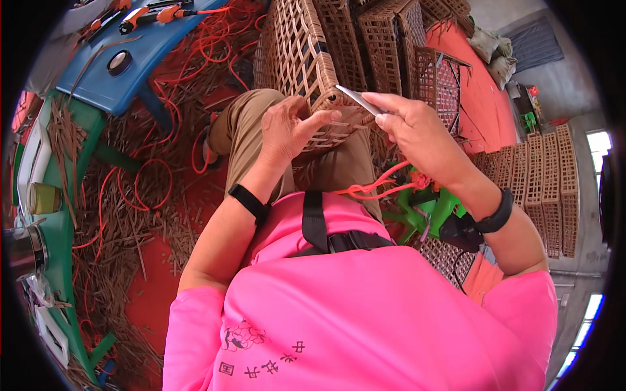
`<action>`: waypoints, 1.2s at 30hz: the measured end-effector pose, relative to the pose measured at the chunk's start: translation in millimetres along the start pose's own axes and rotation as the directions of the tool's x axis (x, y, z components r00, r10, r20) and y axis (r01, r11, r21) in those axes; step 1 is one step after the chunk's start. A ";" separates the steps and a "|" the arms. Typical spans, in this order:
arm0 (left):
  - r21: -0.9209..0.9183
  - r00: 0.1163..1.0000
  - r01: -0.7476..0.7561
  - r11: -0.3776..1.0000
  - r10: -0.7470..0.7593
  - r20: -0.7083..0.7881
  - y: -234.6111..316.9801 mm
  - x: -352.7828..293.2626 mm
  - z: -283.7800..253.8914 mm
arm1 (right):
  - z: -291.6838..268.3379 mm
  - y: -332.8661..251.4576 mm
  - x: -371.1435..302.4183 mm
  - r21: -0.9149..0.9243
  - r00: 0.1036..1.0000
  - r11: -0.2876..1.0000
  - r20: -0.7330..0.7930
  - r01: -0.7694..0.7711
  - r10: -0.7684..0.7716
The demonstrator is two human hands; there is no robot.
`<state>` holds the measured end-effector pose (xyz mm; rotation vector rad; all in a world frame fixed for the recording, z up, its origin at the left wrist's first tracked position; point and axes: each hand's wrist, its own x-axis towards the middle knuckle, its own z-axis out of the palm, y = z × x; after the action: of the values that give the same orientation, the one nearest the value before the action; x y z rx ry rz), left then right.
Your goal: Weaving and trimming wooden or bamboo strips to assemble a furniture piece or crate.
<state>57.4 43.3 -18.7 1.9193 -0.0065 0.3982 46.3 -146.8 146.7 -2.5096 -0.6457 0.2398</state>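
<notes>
A woven wicker basket (295,49) lies tilted across my knees, its corner between my two hands. My left hand (285,129) grips the basket's near side, thumb stretched along the weave toward the corner; its other fingertips are partly hidden. In my right hand (412,127) is a thin, pale metal knife (357,99), held between thumb and fingers. Its tip touches or almost touches the basket's corner; I cannot tell which.
More woven baskets (385,42) stand just beyond, and tall stacks (544,189) line the right. On the left are a blue table (107,75) with orange-handled power tools (153,16) and a green table (83,140). Cut strips (124,274) and orange hoses (171,171) litter the floor.
</notes>
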 end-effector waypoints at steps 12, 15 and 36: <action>0.033 1.000 -0.002 0.999 0.002 0.004 -6.7 6.8 -0.1 | 64.0 8.2 -8.5 -0.016 0.928 0.997 -0.365 0.078 -0.078; 0.100 1.000 0.015 0.995 -0.017 0.012 -0.9 -0.6 -2.4 | 64.7 11.3 -8.1 0.049 0.926 0.994 -0.369 0.099 -0.074; 0.294 0.973 -0.229 0.928 0.212 0.089 4.5 4.4 -18.7 | 56.9 18.1 -11.1 0.337 0.965 0.939 -0.215 -0.071 0.150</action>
<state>55.6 59.3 -7.4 2.2423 -0.2117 0.5196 27.2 -140.0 89.5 -2.2089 -0.3349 0.0756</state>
